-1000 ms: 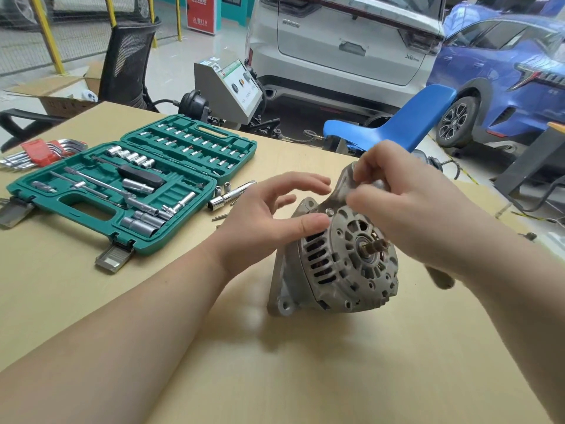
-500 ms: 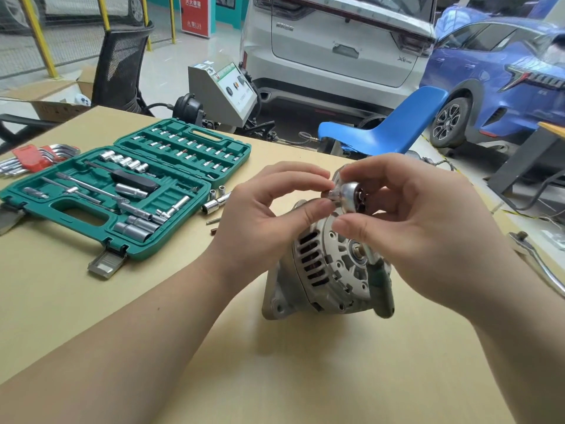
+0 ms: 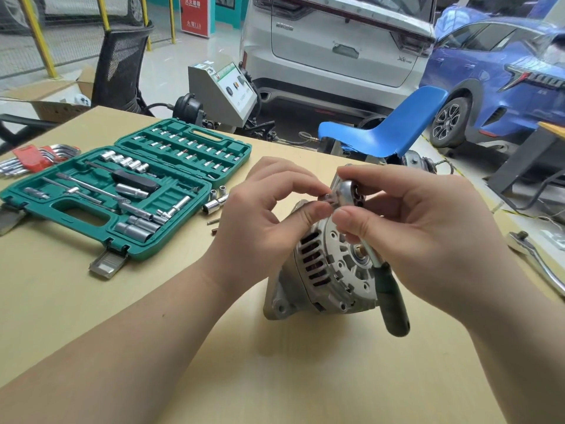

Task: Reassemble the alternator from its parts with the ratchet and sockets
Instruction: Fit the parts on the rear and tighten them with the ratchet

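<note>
The grey alternator [image 3: 330, 270] lies on its side on the wooden table [image 3: 153, 347], its shaft end facing me. Above it my right hand [image 3: 412, 228] holds the ratchet [image 3: 394, 301] by its silver head, the green handle hanging down in front of the alternator. My left hand [image 3: 269, 215] pinches a small socket [image 3: 327, 198] at the ratchet's drive, thumb and forefinger closed on it. How far the socket sits on the drive is hidden by my fingertips.
An open green socket case [image 3: 91, 209] lies to the left, with loose sockets [image 3: 215, 201] and small bolts beside it. Hex keys in a red holder [image 3: 30, 157] sit at the far left. A second chrome ratchet [image 3: 538, 261] lies at the right table edge.
My right hand lifted the ratchet off the alternator and turned its head toward my left hand. My left hand left the housing and now pinches the socket at the drive.
</note>
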